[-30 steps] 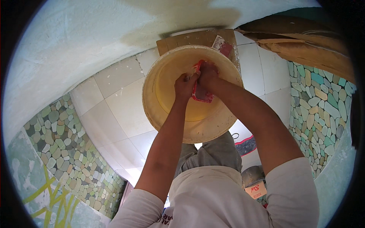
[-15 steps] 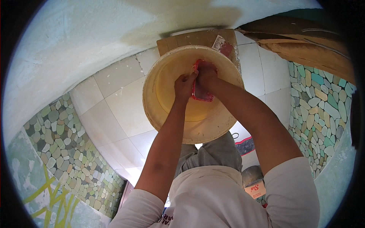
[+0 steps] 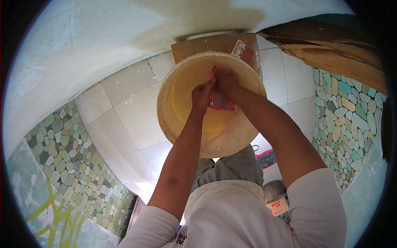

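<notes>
Inside a round, cream-coloured tub (image 3: 166,111) is a shallow red plastic tray (image 3: 221,104), tilted. My left hand (image 3: 201,97) is closed on its left rim, thumb on the edge. My right hand (image 3: 226,84) reaches into the tray, its fingers out of sight and slightly blurred, so I cannot make out whether it grips anything. A little yellowish liquid appears to lie at the bottom of the tub.
Behind the tub lies a wooden board (image 3: 194,46) with a red and whitish, paint-crusted flat tool (image 3: 243,51). Brown cardboard (image 3: 331,51) leans at the far right. White floor tiles (image 3: 124,124) border pebble mosaic (image 3: 345,120). A small orange box (image 3: 278,206) sits near my right side.
My right hand has shifted slightly within the tray. The left hand keeps its hold, and the tub sits almost the same in view.
</notes>
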Demonstrator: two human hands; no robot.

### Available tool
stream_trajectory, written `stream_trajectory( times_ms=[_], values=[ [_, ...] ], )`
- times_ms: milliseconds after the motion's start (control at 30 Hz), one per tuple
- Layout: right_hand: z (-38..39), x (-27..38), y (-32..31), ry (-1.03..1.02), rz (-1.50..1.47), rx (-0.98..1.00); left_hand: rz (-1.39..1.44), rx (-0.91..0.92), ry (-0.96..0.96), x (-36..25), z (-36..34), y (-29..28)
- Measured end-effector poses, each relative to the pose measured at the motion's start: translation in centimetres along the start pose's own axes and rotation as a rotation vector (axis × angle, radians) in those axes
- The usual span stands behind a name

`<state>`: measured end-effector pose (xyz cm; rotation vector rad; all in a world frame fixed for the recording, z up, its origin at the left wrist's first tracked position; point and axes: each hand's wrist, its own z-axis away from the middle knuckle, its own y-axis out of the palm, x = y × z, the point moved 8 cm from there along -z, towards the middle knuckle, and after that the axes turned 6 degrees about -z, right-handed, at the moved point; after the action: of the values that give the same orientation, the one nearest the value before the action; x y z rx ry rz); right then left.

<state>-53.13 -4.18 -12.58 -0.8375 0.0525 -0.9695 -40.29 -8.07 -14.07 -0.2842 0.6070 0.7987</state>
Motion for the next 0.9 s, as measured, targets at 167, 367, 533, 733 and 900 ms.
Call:
stream_trajectory(
  times_ms=[167,367,533,733,900],
  values=[
    [0.8,0.0,1.4,0.009,0.033,0.157,-0.002,-0.016,0.014,-0.2,0.1,-0.3],
    [3.5,2.8,6.3,-0.366,0.313,0.524,0.024,0.038,0.035,-0.3,0.2,-0.2],
    [2.1,2.3,6.7,-0.522,0.244,0.442,-0.046,0.016,0.016,-0.5,-0.5,-0.9],
    [2.1,2.6,2.3,-0.192,-0.393,0.246,0.138,0.065,-0.02,-0.3,-0.5,-1.0],
    [1.5,2.9,-0.3,-0.265,-0.304,0.123,0.257,0.052,-0.055,0.1,0.0,-0.3]
  ],
)
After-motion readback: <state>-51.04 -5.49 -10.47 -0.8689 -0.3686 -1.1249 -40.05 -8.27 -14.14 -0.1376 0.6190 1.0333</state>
